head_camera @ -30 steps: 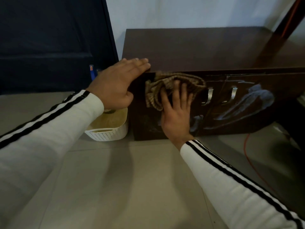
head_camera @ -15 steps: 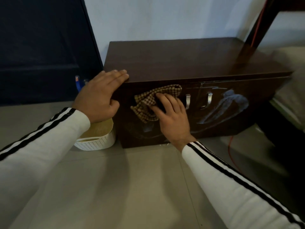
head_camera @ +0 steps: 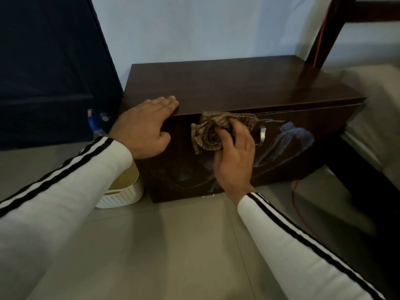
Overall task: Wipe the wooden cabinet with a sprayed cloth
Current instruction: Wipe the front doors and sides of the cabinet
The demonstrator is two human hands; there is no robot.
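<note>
Now, right hand [head_camera: 234, 158] gripping cloth [head_camera: 206, 136], against cabinet [head_camera: 238, 83]

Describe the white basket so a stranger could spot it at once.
Start at the dark wooden cabinet standing against the wall. On the floor beside its left end, partly under the left sleeve, sits the basket. It is the only white, perforated thing there, yellowish inside.

Basket [head_camera: 121, 198] left of cabinet [head_camera: 238, 83], cloth [head_camera: 207, 135] on its front, wall [head_camera: 194, 29] behind.

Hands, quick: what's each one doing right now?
Left hand: open, flat on top of the dark wooden cabinet.
Right hand: grips the brown checked cloth.
</note>
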